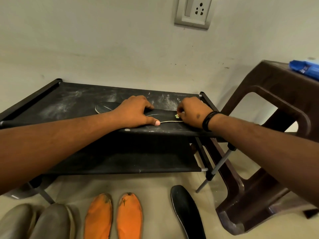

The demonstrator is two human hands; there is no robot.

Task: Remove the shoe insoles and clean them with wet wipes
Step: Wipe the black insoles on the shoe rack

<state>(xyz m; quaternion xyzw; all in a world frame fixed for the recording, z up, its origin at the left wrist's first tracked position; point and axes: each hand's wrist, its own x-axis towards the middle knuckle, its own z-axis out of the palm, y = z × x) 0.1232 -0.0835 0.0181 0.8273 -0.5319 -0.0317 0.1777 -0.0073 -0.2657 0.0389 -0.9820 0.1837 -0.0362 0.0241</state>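
Insole getting picked at on the rack

Left hand (136, 112) lies flat, fingers straight, pressing the insole (156, 114) down; right hand (191, 112) pinches a small greenish bit (177, 116).

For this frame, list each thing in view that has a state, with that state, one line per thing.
Black insole on rack: lying flat, pinned down by left hand.
Left hand: fingers spread, pressing insole.
Right hand: pinching a small greenish bit at the insole.
Black insole on floor: out of its shoe, lying loose.
Orange insoles: out, side by side on floor, toes dirty.
Shoes: standing on floor.
Blue wipes pack: on stool, opening not visible.
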